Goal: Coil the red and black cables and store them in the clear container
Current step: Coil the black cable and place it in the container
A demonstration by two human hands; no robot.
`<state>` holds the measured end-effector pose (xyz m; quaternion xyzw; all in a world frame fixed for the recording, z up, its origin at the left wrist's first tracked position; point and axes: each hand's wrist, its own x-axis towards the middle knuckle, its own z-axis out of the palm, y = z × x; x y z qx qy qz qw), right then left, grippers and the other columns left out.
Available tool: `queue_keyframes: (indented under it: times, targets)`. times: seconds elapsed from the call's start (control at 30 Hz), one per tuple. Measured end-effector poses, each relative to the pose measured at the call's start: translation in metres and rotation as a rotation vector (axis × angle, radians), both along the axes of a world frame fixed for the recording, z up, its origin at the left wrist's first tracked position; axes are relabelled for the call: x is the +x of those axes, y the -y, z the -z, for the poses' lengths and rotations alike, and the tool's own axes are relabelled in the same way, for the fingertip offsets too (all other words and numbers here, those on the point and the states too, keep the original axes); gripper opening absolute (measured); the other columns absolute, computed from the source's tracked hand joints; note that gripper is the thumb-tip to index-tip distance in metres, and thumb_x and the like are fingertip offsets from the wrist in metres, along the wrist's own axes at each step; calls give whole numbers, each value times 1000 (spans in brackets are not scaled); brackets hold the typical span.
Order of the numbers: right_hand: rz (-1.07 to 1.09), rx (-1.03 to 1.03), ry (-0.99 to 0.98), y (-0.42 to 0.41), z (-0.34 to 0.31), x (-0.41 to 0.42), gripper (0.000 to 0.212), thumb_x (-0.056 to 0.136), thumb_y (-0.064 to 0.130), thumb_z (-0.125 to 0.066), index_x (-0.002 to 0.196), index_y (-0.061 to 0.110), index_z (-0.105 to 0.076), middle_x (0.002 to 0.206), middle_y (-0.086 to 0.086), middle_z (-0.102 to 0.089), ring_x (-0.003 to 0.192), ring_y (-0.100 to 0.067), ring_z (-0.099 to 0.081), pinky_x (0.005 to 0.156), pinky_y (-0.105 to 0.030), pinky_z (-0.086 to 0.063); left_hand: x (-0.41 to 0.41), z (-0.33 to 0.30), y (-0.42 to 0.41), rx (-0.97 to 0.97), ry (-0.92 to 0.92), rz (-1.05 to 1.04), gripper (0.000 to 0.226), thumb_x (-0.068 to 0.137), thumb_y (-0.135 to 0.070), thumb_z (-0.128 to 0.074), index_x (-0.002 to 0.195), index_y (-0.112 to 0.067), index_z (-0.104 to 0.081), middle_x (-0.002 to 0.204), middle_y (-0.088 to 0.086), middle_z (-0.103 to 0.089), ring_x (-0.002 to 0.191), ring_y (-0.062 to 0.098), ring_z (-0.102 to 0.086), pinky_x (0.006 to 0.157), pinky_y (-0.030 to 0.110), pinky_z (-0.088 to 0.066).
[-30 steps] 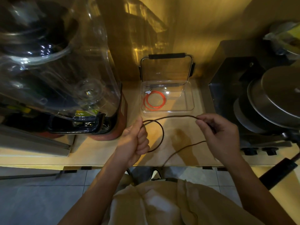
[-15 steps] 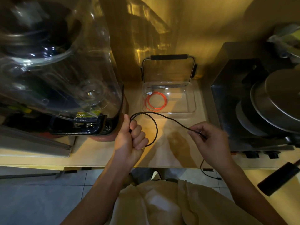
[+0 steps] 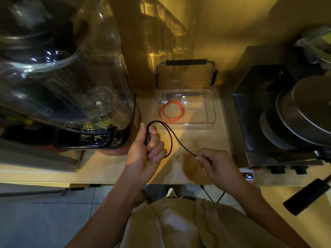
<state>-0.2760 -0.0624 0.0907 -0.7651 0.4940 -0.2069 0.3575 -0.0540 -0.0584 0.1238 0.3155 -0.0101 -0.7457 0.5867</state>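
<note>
From the head camera, the only view, the thin red cable (image 3: 171, 111) already lies wound in a neat ring on the floor of the clear rectangular plastic container (image 3: 208, 111), toward its left side. The container's hinged lid with a black latch bar (image 3: 186, 62) stands open against the wall. That half of the job looks finished.

The thin black cable (image 3: 176, 138) is partly coiled. The left hand (image 3: 145, 149) is closed in a loose fist just in front of the container, fingers curled around the gathered strand, with one loop arching out above and to the right of the knuckles. From that loop the cable runs down and right to the right hand (image 3: 221, 163), whose thumb and forefinger pinch the strand while the other fingers fold in under the palm. Below the right hand the free tail hangs off the edge of the light wooden counter (image 3: 197, 136), its plug end dangling near the person's lap.

By this showing, what remains is to wind the hanging tail into the left-hand loops, then lay the black coil in the container beside the red one.
</note>
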Motion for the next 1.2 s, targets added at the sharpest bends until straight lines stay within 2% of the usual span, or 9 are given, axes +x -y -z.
queue_keyframes:
  times: [0.13,0.33,0.53,0.6,0.7,0.9,1.03,1.13,1.2]
  targets:
    - [-33,-1,-27,-5,5,4,15,97,30,-51,89,31,-64,65,17,-57,62,-6,-58,58,-32,-51,-1,-1,-1,-31,11,12,41,95,-48,-40,74,-18,-58,43,-6,-31,30,4,-26,33,17,-21]
    - [-62,28,-26,-9,3,13,21,95,39,-44,91,30,-62,69,13,-60,64,-10,-59,61,-41,-51,-8,-4,-1,-122,116,42,40,103,-42,-29,88,-17,-56,49,-6,-34,38,7,-31,41,19,-29]
    - [-158,74,9,-11,-8,20,21,97,40,-47,105,37,-66,80,12,-68,68,-6,-60,63,-40,-51,-20,-5,-6,-259,477,157,30,103,-31,-36,119,-12,-54,61,-2,-41,56,13,-40,59,26,-41]
    - [-173,79,8,-12,-11,21,21,96,39,-50,107,34,-68,79,10,-69,67,-7,-59,62,-41,-51,-22,-2,-7,-287,646,227,32,99,-30,-42,125,-15,-53,65,-3,-45,63,13,-46,69,29,-48]
    - [-183,95,45,-14,-16,22,23,93,28,-55,111,35,-66,91,10,-73,77,-10,-66,68,-41,-55,-23,4,-10,-305,824,283,30,97,-25,-47,126,-22,-53,68,-2,-48,69,13,-51,75,28,-52]
    - [-145,7,164,-17,-23,22,4,87,20,-63,87,23,-60,69,6,-61,65,-15,-60,62,-45,-51,-27,12,-15,-324,1047,454,24,101,-15,-46,123,-20,-54,65,-7,-55,66,12,-54,69,34,-48]
    - [-56,-48,145,-12,-27,17,23,74,38,-75,86,30,-56,72,17,-61,71,-6,-63,64,-38,-56,-30,10,-19,-352,1056,656,15,103,-16,-43,113,-12,-55,66,5,-59,54,18,-54,55,29,-46]
    - [-23,-82,163,-5,-30,11,29,71,48,-73,82,23,-64,76,14,-66,71,-6,-64,63,-36,-55,-31,5,-20,-367,1007,699,20,105,-17,-40,98,-11,-57,51,-9,-47,44,9,-39,45,19,-34]
    - [0,-128,221,1,-34,7,28,73,42,-77,80,17,-69,77,12,-67,70,-6,-64,62,-29,-53,-30,3,-18,-335,981,675,30,105,-20,-37,86,-16,-59,45,-13,-42,41,1,-33,41,13,-27]
